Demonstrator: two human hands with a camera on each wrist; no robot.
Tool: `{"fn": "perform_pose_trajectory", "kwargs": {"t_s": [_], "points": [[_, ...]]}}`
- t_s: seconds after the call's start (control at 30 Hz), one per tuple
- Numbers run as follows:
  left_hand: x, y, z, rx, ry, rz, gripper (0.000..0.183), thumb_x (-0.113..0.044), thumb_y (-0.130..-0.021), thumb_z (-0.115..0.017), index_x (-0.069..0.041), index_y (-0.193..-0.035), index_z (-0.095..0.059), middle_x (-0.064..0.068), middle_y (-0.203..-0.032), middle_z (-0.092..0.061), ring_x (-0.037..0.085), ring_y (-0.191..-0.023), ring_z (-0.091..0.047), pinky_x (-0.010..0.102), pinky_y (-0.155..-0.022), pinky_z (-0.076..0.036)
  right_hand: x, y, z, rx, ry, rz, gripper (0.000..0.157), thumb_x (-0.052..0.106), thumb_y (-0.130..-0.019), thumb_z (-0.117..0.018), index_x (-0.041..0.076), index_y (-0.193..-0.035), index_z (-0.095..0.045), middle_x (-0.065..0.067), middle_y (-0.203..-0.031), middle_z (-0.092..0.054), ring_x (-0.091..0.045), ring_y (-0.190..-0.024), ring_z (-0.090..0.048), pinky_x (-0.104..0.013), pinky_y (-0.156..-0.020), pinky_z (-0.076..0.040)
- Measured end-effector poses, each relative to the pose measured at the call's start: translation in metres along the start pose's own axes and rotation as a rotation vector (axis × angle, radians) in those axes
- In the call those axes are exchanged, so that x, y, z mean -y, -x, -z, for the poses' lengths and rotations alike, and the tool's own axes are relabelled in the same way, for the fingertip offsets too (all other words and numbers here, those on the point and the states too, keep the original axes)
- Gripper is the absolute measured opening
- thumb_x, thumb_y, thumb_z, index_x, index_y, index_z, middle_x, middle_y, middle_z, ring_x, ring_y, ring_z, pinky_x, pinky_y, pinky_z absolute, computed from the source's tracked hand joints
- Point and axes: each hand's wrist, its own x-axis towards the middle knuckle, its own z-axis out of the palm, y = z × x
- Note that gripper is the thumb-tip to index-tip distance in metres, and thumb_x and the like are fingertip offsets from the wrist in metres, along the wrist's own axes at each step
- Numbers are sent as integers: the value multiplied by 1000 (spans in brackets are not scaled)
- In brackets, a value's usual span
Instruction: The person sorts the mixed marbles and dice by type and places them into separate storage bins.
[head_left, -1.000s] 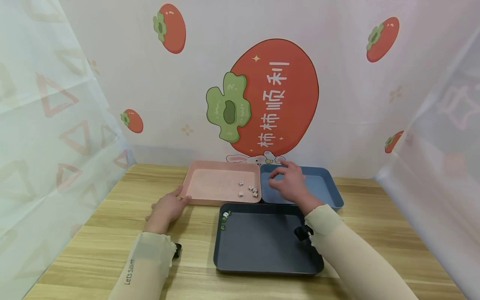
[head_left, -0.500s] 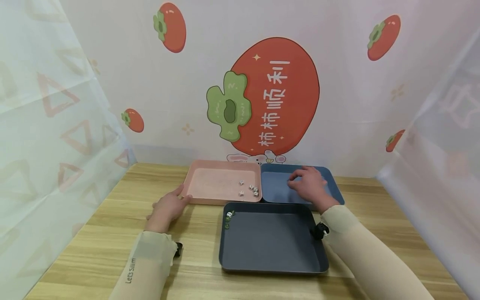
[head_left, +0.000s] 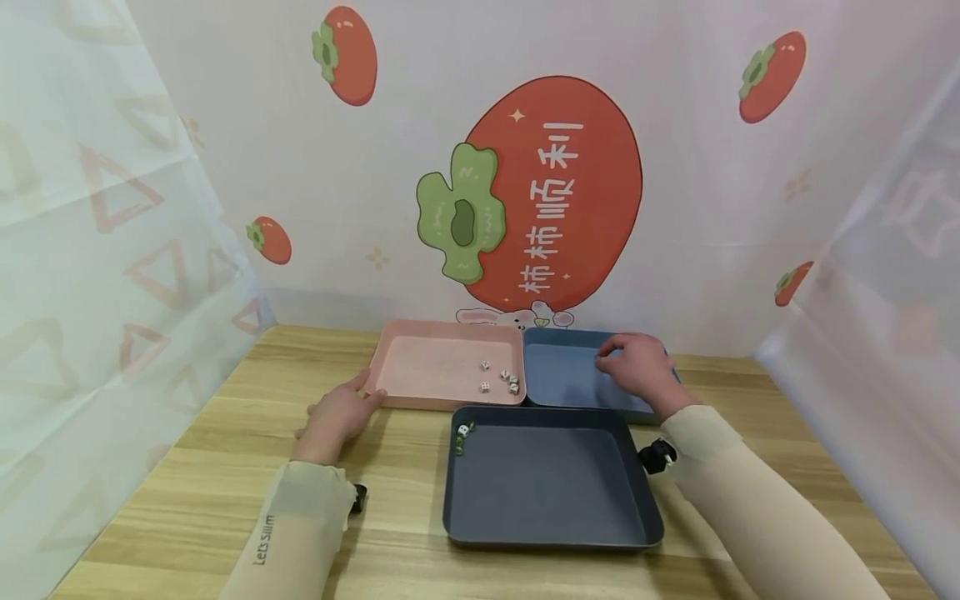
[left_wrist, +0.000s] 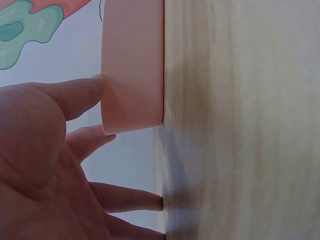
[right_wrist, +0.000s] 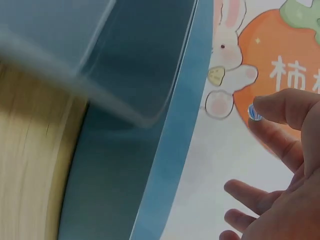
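Note:
My right hand [head_left: 637,367] is over the blue tray [head_left: 558,387], thumb and index finger pinching a small round glassy marble [right_wrist: 254,113], blue and white. Its other fingers are spread apart. My left hand [head_left: 339,412] rests at the front left corner of the pink tray [head_left: 420,403], thumb and index fingertips touching its walls and fingers fairly straight. Several white dice [head_left: 513,381] lie in the right part of the pink tray. In the dark grey tray [head_left: 555,492], one white die [head_left: 462,430] and a few small green pieces [head_left: 460,446] sit at the far left corner.
The pink and blue trays stand side by side at the back of the wooden table [head_left: 217,467]. The dark tray is in front of them. A printed curtain [head_left: 345,167] hangs right behind. My right wrist camera [head_left: 657,456] is close to the dark tray's right edge.
My right hand has moved right across the blue tray, still pinching. The dark tray has slid slightly right. My left hand stays at the pink tray's corner.

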Motion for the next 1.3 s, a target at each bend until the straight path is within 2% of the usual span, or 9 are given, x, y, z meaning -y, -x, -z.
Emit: {"fn": "perform_pose_trajectory", "kwargs": {"t_s": [0.13,0.43,0.8,1.3], "points": [[0,0,-1,-1,4,2,73,-56,-102,-42,-20,-161,-20,31,-155,-24,77,-125,2,92,-81,-2,-10,2,3,-4,20,16,19,26,-94,-67,11,-102,-76,-20,-124,-61,-44,-115,-49,-62,-79,-36],[1,0,-1,-6,14,11,73,-57,-101,-43,-22,-161,-20,31,-156,-22,77,-125,4,91,-82,0,-28,3,-6,26,76,27,19,23,-95,-65,11,-105,-76,-23,-130,-58,-52,-121,-41,-68,-84,-31],[1,-1,-2,-11,11,6,73,-57,-101,-43,-22,-161,-20,32,-155,-22,78,-124,3,92,-81,0,-24,5,-13,36,59,7,29,24,-96,-61,8,-119,-72,-26,-139,-52,-58,-128,-31,-85,-90,-17],[1,-2,-3,-12,8,0,73,-56,-102,-42,-20,-161,-20,33,-155,-21,78,-125,4,92,-82,-1,-14,4,-18,19,56,22,30,26,-96,-63,9,-119,-72,-25,-144,-47,-56,-131,-27,-81,-92,-18]]}}
